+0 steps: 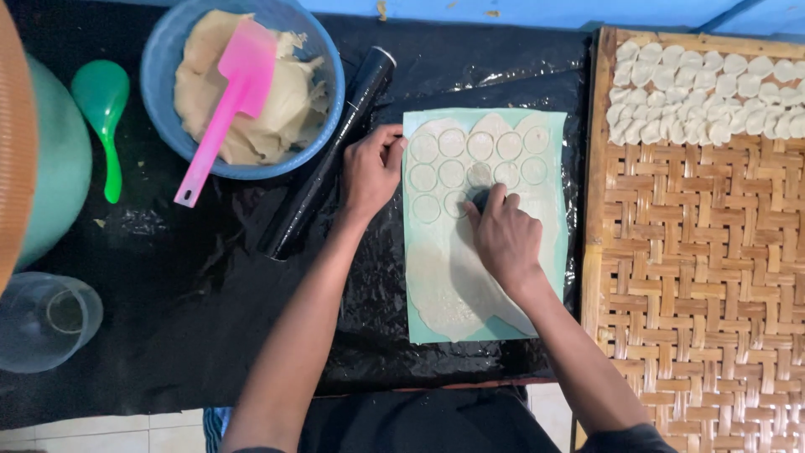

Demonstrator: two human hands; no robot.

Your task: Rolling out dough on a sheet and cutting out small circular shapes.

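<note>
Dough sheet (470, 277) runs lengthwise toward the person.

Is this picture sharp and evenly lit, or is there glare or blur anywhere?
In the head view the light is soft and even; the black plastic sheet shows shiny glare along its wrinkles. The left hand and right hand on the rolled dough look sharp, casting only faint shadows. The clear cup and the orange thing at the left edge are cut off by the frame.
</note>
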